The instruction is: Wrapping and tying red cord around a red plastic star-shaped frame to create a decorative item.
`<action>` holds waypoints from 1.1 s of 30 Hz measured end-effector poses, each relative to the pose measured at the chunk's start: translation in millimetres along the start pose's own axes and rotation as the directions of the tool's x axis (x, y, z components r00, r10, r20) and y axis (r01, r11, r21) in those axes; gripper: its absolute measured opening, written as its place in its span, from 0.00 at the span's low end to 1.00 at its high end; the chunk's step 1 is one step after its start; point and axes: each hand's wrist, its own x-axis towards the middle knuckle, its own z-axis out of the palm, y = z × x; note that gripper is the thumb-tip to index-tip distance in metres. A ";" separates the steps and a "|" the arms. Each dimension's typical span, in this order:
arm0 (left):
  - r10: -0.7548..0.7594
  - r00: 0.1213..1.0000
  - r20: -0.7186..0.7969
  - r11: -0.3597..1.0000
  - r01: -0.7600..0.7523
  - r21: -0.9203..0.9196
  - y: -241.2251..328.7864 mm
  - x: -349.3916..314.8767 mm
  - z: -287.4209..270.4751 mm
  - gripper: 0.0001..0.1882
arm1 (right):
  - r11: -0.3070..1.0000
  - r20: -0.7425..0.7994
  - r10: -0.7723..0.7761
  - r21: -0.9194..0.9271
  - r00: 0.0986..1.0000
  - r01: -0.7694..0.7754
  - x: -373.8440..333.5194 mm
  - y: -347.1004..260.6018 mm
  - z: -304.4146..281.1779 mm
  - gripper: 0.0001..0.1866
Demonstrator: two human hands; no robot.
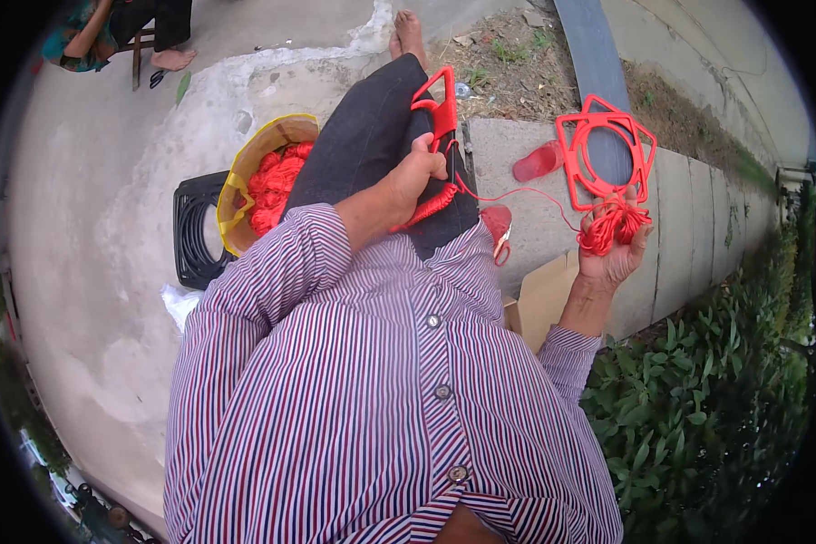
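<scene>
Over my dark trousers, my left hand (417, 174) is closed around a red plastic frame (444, 111). Coiled red cord (429, 208) shows along the frame's near part, below the fingers. My right hand (610, 265), out to the right, has its fingers curled round a loose bundle of red cord (613, 227). One thin strand runs slack from this bundle across to the frame at my left hand. Just beyond the right fingers are flat red plastic frames with a round opening (567, 150); whether the hand touches them I cannot tell.
A yellow bag (237, 204) full of red cord (276, 186) stands left of my leg, beside a black crate holding dark coils (193, 231). Right of my lap are scissors (502, 250), a red cup-shaped thing (537, 161) and a cardboard box (546, 295). Another person (122, 27) sits far left.
</scene>
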 end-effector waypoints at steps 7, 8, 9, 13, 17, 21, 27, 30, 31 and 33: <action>0.063 0.997 0.042 0.998 -0.064 0.030 -10.4 3.3 -5.8 0.47 | 0.729 0.088 0.383 -0.641 0.920 -0.242 -3.7 127.3 17.7 0.16; 0.056 0.998 0.043 0.998 -0.057 0.038 -10.8 3.4 -6.7 0.47 | 0.654 0.080 0.486 -0.694 0.870 -0.302 -1.4 133.3 18.6 0.16; 0.049 0.998 0.045 0.998 -0.051 0.045 -10.6 4.3 -7.6 0.47 | 0.660 0.078 0.480 -0.688 0.874 -0.301 2.2 131.7 18.8 0.16; 0.064 0.996 0.058 0.997 -0.066 0.029 -11.0 2.9 -7.3 0.48 | 0.491 0.061 0.626 -0.806 0.778 -0.332 15.8 109.6 16.8 0.16; 0.075 0.996 0.040 0.996 -0.077 0.055 -8.4 -1.3 -5.2 0.48 | 0.770 0.141 0.501 -0.523 0.854 -0.365 24.1 89.4 19.7 0.15; 0.054 0.998 0.043 0.996 -0.057 0.067 -10.9 4.0 -6.2 0.48 | 0.744 0.100 0.468 -0.581 0.878 -0.330 25.0 105.8 30.4 0.20; 0.070 0.996 0.049 0.996 -0.073 0.057 -13.2 4.0 -9.7 0.48 | 0.474 0.081 0.569 -0.845 0.818 -0.246 26.7 114.0 29.9 0.16; 0.073 0.996 0.041 0.997 -0.074 0.027 -10.2 0.2 -8.7 0.48 | 0.673 0.136 0.519 -0.674 0.844 -0.305 27.2 73.0 42.0 0.13; 0.050 0.997 0.054 0.998 -0.052 0.039 -8.6 0.3 -4.6 0.48 | 0.833 0.179 0.443 -0.444 0.879 -0.330 23.0 59.4 48.1 0.12; 0.064 0.997 0.039 0.998 -0.065 0.023 -10.1 1.5 -4.1 0.48 | 0.825 0.151 0.398 -0.489 0.905 -0.282 10.9 51.5 76.2 0.12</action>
